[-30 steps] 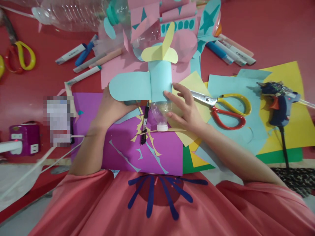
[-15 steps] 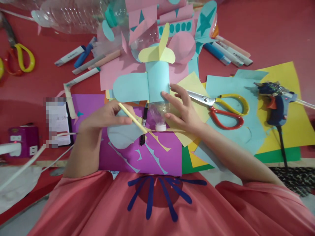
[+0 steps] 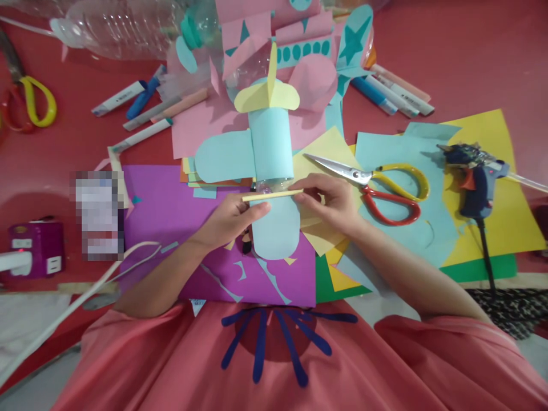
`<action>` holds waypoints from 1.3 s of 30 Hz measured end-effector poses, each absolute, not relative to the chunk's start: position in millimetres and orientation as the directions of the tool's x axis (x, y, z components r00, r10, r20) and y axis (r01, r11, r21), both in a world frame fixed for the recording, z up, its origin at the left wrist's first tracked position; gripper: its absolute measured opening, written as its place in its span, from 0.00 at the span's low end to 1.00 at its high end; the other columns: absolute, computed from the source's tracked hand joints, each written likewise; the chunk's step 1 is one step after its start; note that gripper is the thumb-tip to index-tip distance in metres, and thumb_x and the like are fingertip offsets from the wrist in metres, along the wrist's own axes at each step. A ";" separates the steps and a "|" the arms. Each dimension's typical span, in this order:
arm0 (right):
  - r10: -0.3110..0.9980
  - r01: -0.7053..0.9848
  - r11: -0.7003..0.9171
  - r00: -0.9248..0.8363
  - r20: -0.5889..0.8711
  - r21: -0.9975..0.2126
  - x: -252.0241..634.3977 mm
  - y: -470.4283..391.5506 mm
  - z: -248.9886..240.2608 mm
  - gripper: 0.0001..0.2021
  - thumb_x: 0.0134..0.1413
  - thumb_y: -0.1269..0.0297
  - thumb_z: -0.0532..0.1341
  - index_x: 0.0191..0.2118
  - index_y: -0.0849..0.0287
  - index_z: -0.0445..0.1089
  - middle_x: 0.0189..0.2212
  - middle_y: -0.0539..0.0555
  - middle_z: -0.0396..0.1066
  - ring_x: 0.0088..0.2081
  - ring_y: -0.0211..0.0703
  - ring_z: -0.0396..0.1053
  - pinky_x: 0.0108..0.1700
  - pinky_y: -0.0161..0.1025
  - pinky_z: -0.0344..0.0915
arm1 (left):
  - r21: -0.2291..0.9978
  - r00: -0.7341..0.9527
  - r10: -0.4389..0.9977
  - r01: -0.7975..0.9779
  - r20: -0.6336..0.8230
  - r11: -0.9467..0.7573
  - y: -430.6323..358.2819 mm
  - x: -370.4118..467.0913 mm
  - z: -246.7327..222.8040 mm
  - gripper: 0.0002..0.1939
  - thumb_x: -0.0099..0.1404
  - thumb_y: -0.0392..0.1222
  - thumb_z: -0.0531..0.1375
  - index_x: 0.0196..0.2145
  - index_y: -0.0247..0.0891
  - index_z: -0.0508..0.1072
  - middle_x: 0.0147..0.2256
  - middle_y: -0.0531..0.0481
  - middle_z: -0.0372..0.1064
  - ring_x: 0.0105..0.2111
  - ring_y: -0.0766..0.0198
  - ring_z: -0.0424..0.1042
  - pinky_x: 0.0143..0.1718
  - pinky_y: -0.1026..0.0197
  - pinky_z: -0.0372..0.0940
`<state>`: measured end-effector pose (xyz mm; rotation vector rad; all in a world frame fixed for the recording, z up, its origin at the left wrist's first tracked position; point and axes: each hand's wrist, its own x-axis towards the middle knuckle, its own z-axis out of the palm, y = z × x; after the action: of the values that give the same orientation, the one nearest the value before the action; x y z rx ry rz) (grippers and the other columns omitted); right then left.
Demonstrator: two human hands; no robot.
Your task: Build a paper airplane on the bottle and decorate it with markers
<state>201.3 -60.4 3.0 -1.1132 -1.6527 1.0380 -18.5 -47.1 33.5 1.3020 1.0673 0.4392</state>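
A light blue rounded paper piece point(image 3: 276, 228) with a narrow yellow edge point(image 3: 274, 195) spans the space between my hands. My left hand point(image 3: 240, 220) pinches its left end, thumb on top. At the right end, the fingertips of my right hand point(image 3: 327, 200) close on the yellow edge. Just beyond lies a plastic bottle wrapped in light blue paper point(image 3: 272, 142), its neck hidden behind the held piece. One light blue paper wing point(image 3: 225, 155) sticks out from its left side, and yellow paper fins point(image 3: 268, 96) stand at its far end. A black pen point(image 3: 246, 242) is mostly covered.
Scissors point(image 3: 363, 177) lie right of my right hand, near a glue gun point(image 3: 482, 177) on yellow paper. Purple paper point(image 3: 149, 228) with blue scraps is underneath. A phone point(image 3: 99, 217) and white cable point(image 3: 85, 299) are left. Markers point(image 3: 120, 98), bottles and a pink paper model point(image 3: 314, 83) stand behind.
My left hand has moved right with the blue paper piece, turning its yellow edge level. My right hand has left the wrapped bottle and taken the piece's other end.
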 end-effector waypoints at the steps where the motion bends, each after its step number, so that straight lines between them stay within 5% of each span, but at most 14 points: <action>1: 0.966 0.193 0.175 -0.223 0.131 -0.965 201.8 -60.1 4.1 0.14 0.58 0.52 0.63 0.37 0.59 0.76 0.22 0.47 0.65 0.22 0.31 0.54 0.22 0.33 0.53 | 0.926 0.538 0.753 0.222 -0.378 0.306 -46.5 -19.5 31.7 0.30 0.54 0.70 0.62 0.21 0.37 0.66 0.14 0.55 0.61 0.12 0.70 0.59 0.11 0.67 0.53; 5: 0.950 -0.065 -0.056 -0.310 -0.033 -0.996 204.9 -57.1 6.1 0.11 0.53 0.55 0.67 0.35 0.58 0.74 0.19 0.43 0.60 0.18 0.28 0.51 0.19 0.30 0.47 | 0.919 0.667 0.689 -0.016 -0.284 0.394 -42.2 -23.6 21.0 0.35 0.58 0.75 0.55 0.24 0.36 0.71 0.17 0.51 0.68 0.13 0.68 0.64 0.14 0.65 0.58; 8: 0.897 -0.225 -0.158 -0.439 -0.044 -0.962 208.9 -55.2 7.5 0.07 0.55 0.60 0.66 0.35 0.57 0.72 0.19 0.43 0.61 0.17 0.26 0.54 0.17 0.28 0.49 | 0.924 0.708 0.656 -0.014 -0.261 0.383 -42.0 -24.3 18.4 0.36 0.58 0.76 0.53 0.31 0.35 0.75 0.18 0.51 0.69 0.14 0.67 0.66 0.14 0.65 0.59; 14: 0.784 -0.156 -0.294 -0.604 -0.144 -0.943 216.2 -56.4 19.9 0.08 0.57 0.62 0.61 0.31 0.60 0.74 0.22 0.48 0.67 0.20 0.30 0.62 0.22 0.31 0.61 | 0.956 0.641 0.710 0.175 -0.292 0.235 -49.0 -20.3 27.6 0.23 0.59 0.55 0.66 0.46 0.36 0.73 0.20 0.60 0.63 0.13 0.76 0.53 0.15 0.70 0.51; 16: 0.748 -0.131 -0.271 -0.652 -0.123 -0.954 214.5 -58.8 24.1 0.08 0.56 0.61 0.63 0.32 0.61 0.73 0.22 0.48 0.66 0.20 0.30 0.61 0.21 0.31 0.59 | 0.965 0.661 0.703 0.181 -0.262 0.189 -48.8 -18.7 31.1 0.21 0.57 0.50 0.67 0.44 0.36 0.73 0.23 0.59 0.65 0.14 0.78 0.47 0.15 0.69 0.46; 19: 0.764 -0.080 -0.180 -0.639 -0.088 -0.980 207.2 -64.2 26.5 0.06 0.56 0.63 0.65 0.36 0.60 0.71 0.27 0.48 0.66 0.24 0.29 0.59 0.23 0.29 0.58 | 0.973 0.734 0.641 0.208 -0.223 0.101 -47.7 -16.8 33.9 0.11 0.57 0.46 0.66 0.31 0.36 0.74 0.17 0.62 0.53 0.15 0.77 0.44 0.16 0.68 0.41; 22: 0.841 -0.082 -0.100 -0.540 -0.040 -0.992 200.5 -68.2 25.6 0.13 0.56 0.62 0.66 0.46 0.59 0.68 0.33 0.49 0.67 0.27 0.28 0.60 0.26 0.29 0.59 | 0.972 0.738 0.652 0.233 -0.176 -0.001 -48.8 -15.9 33.0 0.13 0.58 0.44 0.64 0.22 0.36 0.68 0.15 0.62 0.47 0.16 0.76 0.45 0.17 0.67 0.41; 25: 0.875 -0.057 -0.102 -0.481 -0.063 -0.993 199.5 -68.3 25.3 0.19 0.54 0.60 0.68 0.49 0.58 0.65 0.34 0.49 0.67 0.29 0.30 0.63 0.28 0.30 0.62 | 0.980 0.594 0.791 0.198 -0.148 0.034 -50.4 -16.3 30.4 0.14 0.59 0.45 0.63 0.22 0.37 0.65 0.15 0.62 0.48 0.15 0.76 0.46 0.16 0.68 0.42; 28: 0.909 0.012 -0.102 -0.406 -0.098 -0.995 200.9 -67.0 25.1 0.15 0.53 0.56 0.68 0.40 0.60 0.69 0.31 0.49 0.67 0.30 0.32 0.65 0.30 0.32 0.65 | 0.986 0.449 0.883 0.149 -0.140 0.080 -49.9 -17.0 29.2 0.16 0.57 0.46 0.65 0.22 0.38 0.62 0.18 0.60 0.53 0.16 0.76 0.50 0.17 0.69 0.46; 35: 0.929 0.188 0.023 -0.368 -0.048 -0.982 195.5 -68.3 21.2 0.13 0.55 0.54 0.65 0.37 0.61 0.73 0.30 0.52 0.73 0.26 0.33 0.64 0.26 0.33 0.62 | 0.951 0.502 0.820 0.267 -0.276 0.157 -50.2 -14.6 28.7 0.20 0.56 0.54 0.63 0.19 0.36 0.64 0.17 0.58 0.52 0.17 0.74 0.51 0.17 0.68 0.47; 39: 0.949 0.325 0.184 -0.306 0.081 -0.927 201.9 -75.2 30.4 0.12 0.58 0.57 0.64 0.44 0.58 0.73 0.37 0.54 0.75 0.35 0.39 0.72 0.32 0.35 0.68 | 0.943 0.471 0.836 0.297 -0.281 0.150 -48.8 -14.7 24.9 0.22 0.58 0.57 0.61 0.20 0.36 0.66 0.17 0.57 0.53 0.18 0.73 0.51 0.17 0.68 0.46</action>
<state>201.9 -75.2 30.4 -1.2065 -1.7570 1.1220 -14.7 -48.8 24.9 1.4188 1.0725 0.5201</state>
